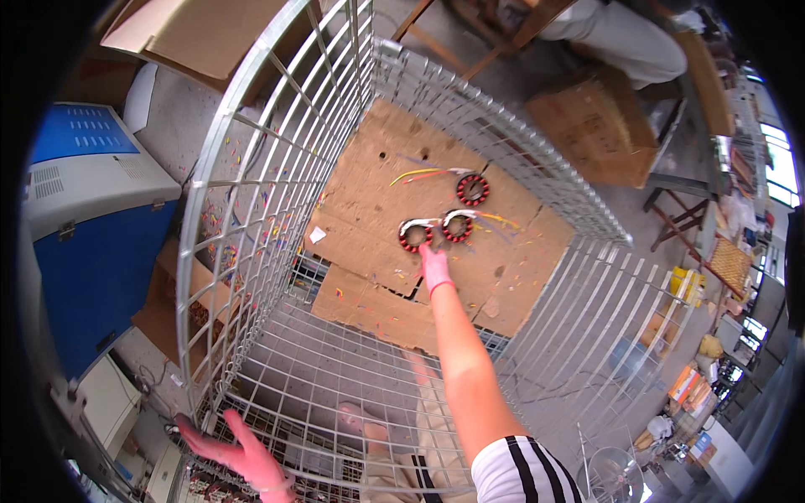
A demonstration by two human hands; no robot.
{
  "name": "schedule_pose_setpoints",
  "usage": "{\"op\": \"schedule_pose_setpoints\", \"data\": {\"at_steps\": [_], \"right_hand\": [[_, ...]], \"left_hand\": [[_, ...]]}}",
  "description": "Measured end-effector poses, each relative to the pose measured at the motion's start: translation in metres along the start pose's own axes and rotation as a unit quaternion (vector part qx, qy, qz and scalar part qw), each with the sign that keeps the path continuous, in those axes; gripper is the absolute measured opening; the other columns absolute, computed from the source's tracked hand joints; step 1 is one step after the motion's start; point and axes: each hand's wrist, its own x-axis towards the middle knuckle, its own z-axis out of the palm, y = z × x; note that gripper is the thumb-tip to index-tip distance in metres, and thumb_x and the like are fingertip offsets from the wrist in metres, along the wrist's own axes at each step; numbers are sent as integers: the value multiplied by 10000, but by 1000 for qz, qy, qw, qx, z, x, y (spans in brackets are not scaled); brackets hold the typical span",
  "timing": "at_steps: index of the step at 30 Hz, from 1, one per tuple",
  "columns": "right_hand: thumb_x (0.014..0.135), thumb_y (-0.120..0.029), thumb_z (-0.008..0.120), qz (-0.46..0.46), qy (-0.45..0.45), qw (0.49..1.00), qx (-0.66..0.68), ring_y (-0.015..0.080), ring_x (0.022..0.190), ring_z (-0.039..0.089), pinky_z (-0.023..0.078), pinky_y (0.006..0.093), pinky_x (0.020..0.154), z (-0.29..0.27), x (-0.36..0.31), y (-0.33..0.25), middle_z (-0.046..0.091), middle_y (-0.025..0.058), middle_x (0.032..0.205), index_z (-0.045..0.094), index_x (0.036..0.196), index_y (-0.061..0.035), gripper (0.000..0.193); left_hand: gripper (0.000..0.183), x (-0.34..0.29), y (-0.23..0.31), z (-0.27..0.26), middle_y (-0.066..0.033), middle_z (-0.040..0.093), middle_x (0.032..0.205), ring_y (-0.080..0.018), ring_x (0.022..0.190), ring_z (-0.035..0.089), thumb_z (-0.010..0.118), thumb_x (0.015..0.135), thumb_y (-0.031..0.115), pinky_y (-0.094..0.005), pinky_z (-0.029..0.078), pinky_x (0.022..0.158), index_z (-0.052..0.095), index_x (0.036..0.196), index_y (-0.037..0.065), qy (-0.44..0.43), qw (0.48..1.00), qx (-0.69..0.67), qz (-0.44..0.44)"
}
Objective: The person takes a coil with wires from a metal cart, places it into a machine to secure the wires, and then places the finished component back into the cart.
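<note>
Three ring-shaped motor stators with red and black windings lie on a cardboard sheet (369, 180) at the bottom of a wire cage. My right hand (435, 267), in a pink glove, reaches down to the nearest-left stator (406, 239), its fingers closed at the ring's lower edge. Close beside it on the right is a second stator (449, 228) with yellow and orange leads. The third stator (462, 191) lies farther back, its yellow and red wires trailing left. My left hand (239, 457), gloved too, is at the cage's lower-left corner, fingers and thumb apart, holding nothing.
Tall wire-mesh walls (243, 134) of the cage surround the cardboard. A blue and grey machine (105, 243) stands at left. Beyond the far wall are a cardboard box (579, 121) and a seated person's leg (616, 42). Coloured wire scraps litter the cardboard and floor.
</note>
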Motion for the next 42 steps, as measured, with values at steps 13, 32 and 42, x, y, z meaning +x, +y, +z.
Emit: {"op": "schedule_pose_setpoints", "data": {"at_steps": [13, 32, 42], "right_hand": [[868, -166, 565, 275, -203, 917, 204, 222, 817, 590, 510, 463, 786, -23, -103, -37, 605, 16, 856, 594, 969, -127, 112], [832, -438, 691, -380, -539, 652, -374, 286, 901, 679, 530, 378, 775, -117, -785, -161, 664, 214, 984, 487, 1217, 47, 651], [916, -307, 621, -558, -539, 538, -329, 380, 876, 673, 527, 423, 744, -109, -909, -125, 654, 263, 929, 461, 1190, 58, 483]], "left_hand": [[733, -1, 2, -5, -216, 212, 1510, -340, 1397, 232, 605, 937, 266, -471, 188, 1154, 197, 1474, -21, -1, 996, -94, -8], [385, -111, -130, -338, -120, 616, 1033, -289, 1061, 603, 451, 1013, 302, -440, 442, 998, 519, 753, 27, -140, 534, -829, -89], [281, -93, -304, -380, -105, 686, 922, -293, 991, 661, 477, 995, 231, -493, 463, 1022, 578, 797, 58, 263, 276, -924, -37]]}}
